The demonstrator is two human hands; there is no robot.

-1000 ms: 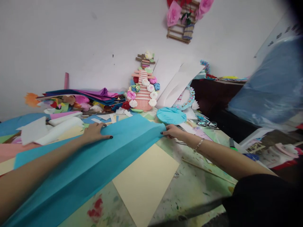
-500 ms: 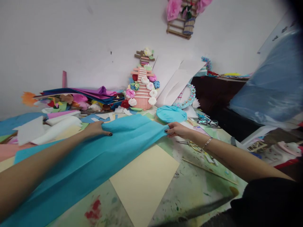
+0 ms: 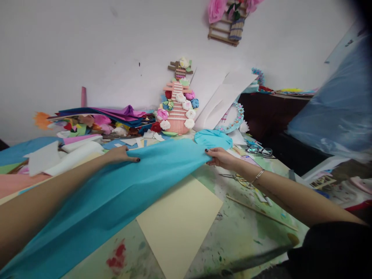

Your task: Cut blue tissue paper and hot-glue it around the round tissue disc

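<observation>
A long sheet of turquoise paper (image 3: 116, 201), softly creased, stretches from the lower left up to the middle of the head view. My left hand (image 3: 123, 155) holds its far edge, the thumb lying over the sheet and the other fingers mostly hidden. At the sheet's right end, my right hand (image 3: 220, 158) pinches the corner between thumb and fingers. Under the paper's near edge lies a cream sheet of card (image 3: 180, 221), partly covered. Just behind my right hand sits a round piece wrapped in turquoise paper (image 3: 213, 137).
Scissors (image 3: 242, 180) and a thin stick (image 3: 261, 213) lie right of the card, glasses (image 3: 259, 151) farther back. Rolled white paper (image 3: 77, 157) and colored scraps fill the left. A flower-covered lute-shaped craft (image 3: 177, 112) leans on the wall.
My right hand has lifted the corner slightly and moved right, pulling the sheet tauter. My left hand's fingers have gone from on top of the sheet to its far edge.
</observation>
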